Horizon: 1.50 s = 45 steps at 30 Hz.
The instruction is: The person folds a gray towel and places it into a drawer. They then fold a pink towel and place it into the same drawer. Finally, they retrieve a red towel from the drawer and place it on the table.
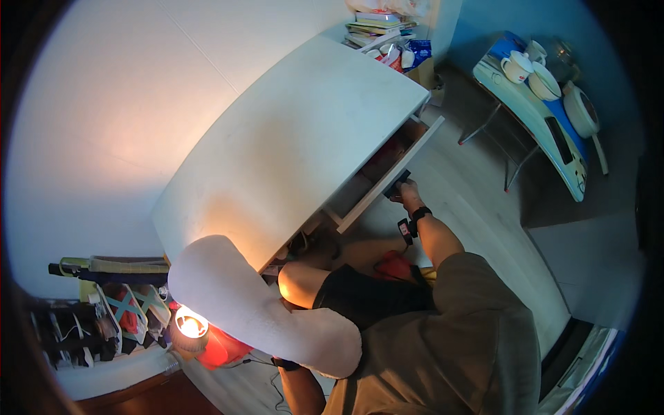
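My right hand [407, 192] is at the front of a partly pulled-out drawer [391, 174] and touches a dark flat piece at its face, perhaps a handle. Whether its fingers grip that piece I cannot tell. The drawer belongs to a white desk [290, 129]; its inside is dark, with contents hard to make out. A long pale plush cushion [259, 306] lies against my body and reaches over the desk's near left corner. My left hand is hidden behind this cushion; only the forearm with a black wristband [286, 364] shows.
A lit lamp [191, 324] stands beside a red object [223, 348] at the lower left, near a rack of folded clothes [124, 311]. Cables lie on the floor. At the right, a folding table [529, 111] holds a lidded mug, a bowl, a pan and a phone. Books [381, 26] are stacked behind the desk.
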Tool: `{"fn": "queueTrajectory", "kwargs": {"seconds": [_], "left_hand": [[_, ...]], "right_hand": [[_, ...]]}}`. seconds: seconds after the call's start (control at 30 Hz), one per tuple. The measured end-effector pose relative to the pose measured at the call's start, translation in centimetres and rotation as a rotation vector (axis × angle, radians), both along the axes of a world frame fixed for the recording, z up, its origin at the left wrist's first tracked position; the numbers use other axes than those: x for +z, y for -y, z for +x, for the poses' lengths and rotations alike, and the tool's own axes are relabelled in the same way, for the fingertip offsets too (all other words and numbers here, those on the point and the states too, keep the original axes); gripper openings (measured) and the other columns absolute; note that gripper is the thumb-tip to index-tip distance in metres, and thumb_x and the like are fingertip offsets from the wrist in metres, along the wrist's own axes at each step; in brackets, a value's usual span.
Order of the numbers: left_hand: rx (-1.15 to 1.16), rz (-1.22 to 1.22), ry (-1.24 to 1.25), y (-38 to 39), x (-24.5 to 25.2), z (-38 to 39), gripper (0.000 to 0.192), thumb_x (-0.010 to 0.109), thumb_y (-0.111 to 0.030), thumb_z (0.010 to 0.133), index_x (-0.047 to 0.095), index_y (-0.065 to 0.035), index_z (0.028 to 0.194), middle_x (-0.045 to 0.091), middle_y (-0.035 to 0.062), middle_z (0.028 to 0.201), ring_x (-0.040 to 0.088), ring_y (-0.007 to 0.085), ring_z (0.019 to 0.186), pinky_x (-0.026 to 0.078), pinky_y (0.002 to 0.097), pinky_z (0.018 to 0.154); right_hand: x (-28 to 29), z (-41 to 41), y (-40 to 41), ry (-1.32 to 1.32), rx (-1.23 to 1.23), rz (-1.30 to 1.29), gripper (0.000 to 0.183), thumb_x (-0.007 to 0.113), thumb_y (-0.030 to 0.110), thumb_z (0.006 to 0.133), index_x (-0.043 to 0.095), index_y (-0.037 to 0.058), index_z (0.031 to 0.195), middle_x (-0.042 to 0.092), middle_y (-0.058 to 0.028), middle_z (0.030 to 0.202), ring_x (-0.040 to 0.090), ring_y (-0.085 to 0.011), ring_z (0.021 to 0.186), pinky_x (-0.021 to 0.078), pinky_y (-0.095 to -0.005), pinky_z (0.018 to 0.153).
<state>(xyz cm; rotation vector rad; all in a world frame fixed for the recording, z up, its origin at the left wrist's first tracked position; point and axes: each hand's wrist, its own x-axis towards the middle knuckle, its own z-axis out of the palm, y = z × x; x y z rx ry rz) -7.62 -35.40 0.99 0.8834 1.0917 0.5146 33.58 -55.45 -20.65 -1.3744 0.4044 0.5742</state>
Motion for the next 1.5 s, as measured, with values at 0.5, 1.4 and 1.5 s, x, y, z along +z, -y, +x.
{"fn": "queueTrajectory", "kwargs": {"seconds": [0.5,1.4,1.5], "left_hand": [[-0.513,0.011,0.363,3.6,7.0,16.1,0.050,0.058,-0.012,0.079,0.046,0.0049,0.125,0.062,0.0134,0.104,0.062,0.0229,0.093,0.051,0.0314,0.083],[-0.413,0.210,0.051,-3.6,1.9,9.6,0.029,0.056,-0.019,0.092,0.056,0.0014,0.113,0.064,0.0119,0.099,0.064,0.0171,0.086,0.051,0.0273,0.073],[-0.364,0.200,0.041,-4.4,1.9,7.6,0.027,0.057,-0.017,0.091,0.058,0.0003,0.112,0.064,0.0113,0.099,0.063,0.0164,0.084,0.051,0.0271,0.073]], "right_hand": [[22.8,-12.2,6.3,0.230,0.839,0.704,0.070,0.063,0.030,0.087,0.030,0.0001,0.141,0.053,-0.0144,0.124,0.055,-0.0209,0.109,0.0459,-0.0349,0.090],[6.0,1.2,-1.1,0.051,-0.530,0.111,0.055,0.075,0.015,0.067,0.053,-0.0083,0.111,0.060,-0.0175,0.107,0.059,-0.0295,0.090,0.0482,-0.0411,0.080],[4.5,0.5,-0.6,0.021,-0.461,0.031,0.063,0.076,0.014,0.064,0.051,-0.0094,0.116,0.059,-0.0179,0.110,0.059,-0.0299,0.089,0.0469,-0.0415,0.082]]}}
